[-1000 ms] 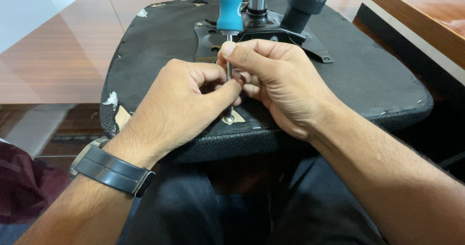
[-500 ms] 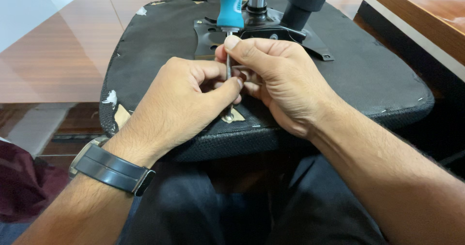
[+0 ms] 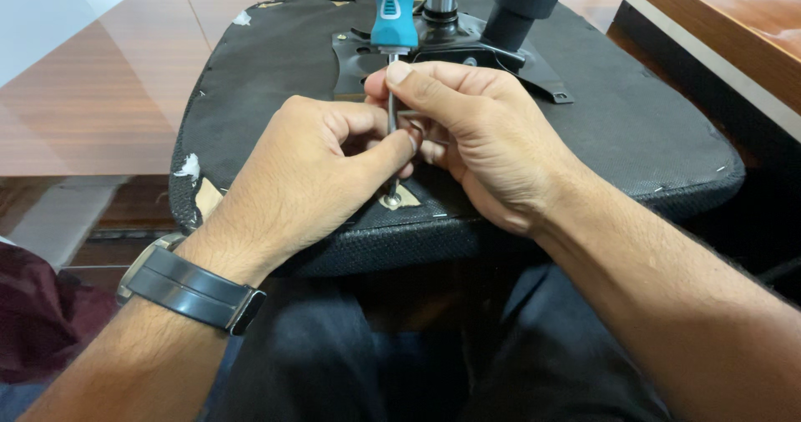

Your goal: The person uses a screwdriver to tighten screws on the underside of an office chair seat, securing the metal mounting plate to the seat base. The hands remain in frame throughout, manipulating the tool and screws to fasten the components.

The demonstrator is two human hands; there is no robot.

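Upturned black chair seat (image 3: 250, 88) resting across the lap; screwdriver (image 3: 392, 97) upright near its near edge, teal handle far, tip on a screw (image 3: 390, 198); left hand (image 3: 309, 172) and right hand (image 3: 476, 138), each grip clamped on the shaft; wooden desk (image 3: 108, 80) beyond.

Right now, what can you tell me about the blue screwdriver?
The screwdriver has a teal-blue plastic-looking handle with a pale inset, and a thin shiny metal shaft. It stands nearly upright, its tip down in a washer-ringed hole near the front edge of the upturned black chair seat. The left hand and right hand both pinch the shaft; neither touches the handle, whose top is cut off.
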